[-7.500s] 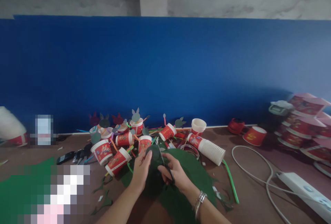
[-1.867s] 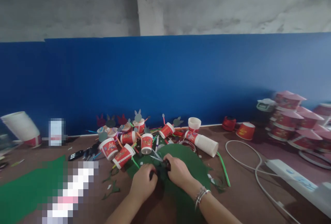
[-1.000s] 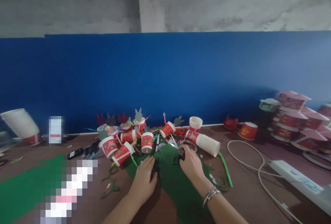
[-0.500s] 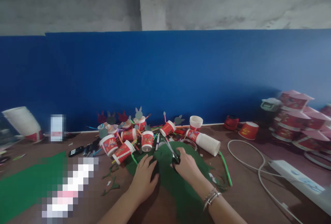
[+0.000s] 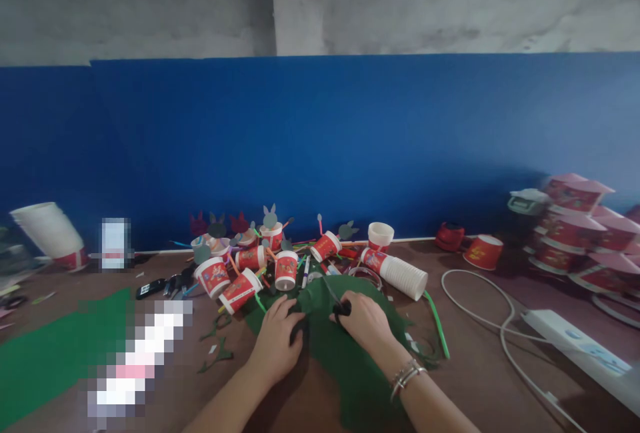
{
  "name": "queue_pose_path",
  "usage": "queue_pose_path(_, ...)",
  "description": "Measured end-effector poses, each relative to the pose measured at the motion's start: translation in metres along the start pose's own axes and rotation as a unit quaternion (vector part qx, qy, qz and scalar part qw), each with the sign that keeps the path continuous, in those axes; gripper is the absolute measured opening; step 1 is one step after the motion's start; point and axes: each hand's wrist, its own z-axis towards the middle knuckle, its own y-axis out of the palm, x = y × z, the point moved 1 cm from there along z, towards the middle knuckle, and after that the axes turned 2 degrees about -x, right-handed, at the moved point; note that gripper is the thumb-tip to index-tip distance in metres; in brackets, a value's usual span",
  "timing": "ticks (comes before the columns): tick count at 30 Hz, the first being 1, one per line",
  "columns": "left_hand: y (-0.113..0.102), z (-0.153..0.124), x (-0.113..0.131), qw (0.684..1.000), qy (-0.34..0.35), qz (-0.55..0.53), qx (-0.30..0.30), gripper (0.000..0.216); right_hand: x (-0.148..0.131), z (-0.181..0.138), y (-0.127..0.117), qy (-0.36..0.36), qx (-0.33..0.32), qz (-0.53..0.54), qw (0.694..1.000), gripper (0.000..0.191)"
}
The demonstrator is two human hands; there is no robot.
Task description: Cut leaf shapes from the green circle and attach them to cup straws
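A large dark green sheet (image 5: 345,353), like felt or cloth, lies in front of me on the brown table. My right hand (image 5: 365,320) is closed around the black handles of a pair of scissors (image 5: 332,292). The scissor blades point up and left over the sheet; just how far apart they are is hard to tell. At the sheet's left part, my left hand (image 5: 280,336) has its fingers bent onto the material with the thumb curled in, gripping it. Cut green scraps (image 5: 220,355) lie left of that hand.
Beyond the sheet, several red paper cups (image 5: 241,291) with straws and rabbit-shaped cutouts are piled. A cup stack (image 5: 405,278) lies beside a green straw (image 5: 437,323). At right are a white power strip (image 5: 575,340), its cable (image 5: 503,333) and pink-topped cups (image 5: 575,226). Another green sheet (image 5: 50,360) lies left.
The scissor blades sit lower and closer to the sheet. My left hand's fingers have drawn in on the sheet, the thumb curling inward. The view has shifted slightly.
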Motion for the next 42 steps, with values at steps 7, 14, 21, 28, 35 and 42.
queue_pose_path(7, -0.007, 0.000, 0.001, 0.999, -0.028, -0.020, -0.008, 0.019, 0.007, 0.005, 0.004, 0.064, -0.003, 0.053, 0.997, 0.056)
queue_pose_path(14, -0.006, -0.001, 0.002, 0.999, 0.020, 0.003, -0.026, 0.044, -0.007, -0.005, -0.003, -0.089, 0.050, 0.075, 0.992, 0.027)
queue_pose_path(21, -0.005, -0.002, 0.001, 0.999, 0.008, -0.007, -0.044, 0.037, -0.025, -0.022, 0.011, -0.242, -0.056, 0.070, 0.966, 0.020)
queue_pose_path(28, -0.001, -0.002, 0.001, 0.998, 0.007, -0.017, -0.061, 0.045, -0.028, -0.023, 0.020, -0.229, -0.047, 0.086, 0.968, 0.014)
queue_pose_path(35, -0.005, -0.003, -0.005, 1.000, 0.014, 0.000, -0.006, 0.038, -0.028, -0.019, 0.015, -0.219, -0.039, 0.094, 0.970, 0.007)
queue_pose_path(42, -0.010, 0.002, -0.011, 0.999, 0.010, -0.011, 0.049, 0.042, -0.035, -0.021, 0.020, -0.239, -0.058, 0.167, 0.955, 0.009)
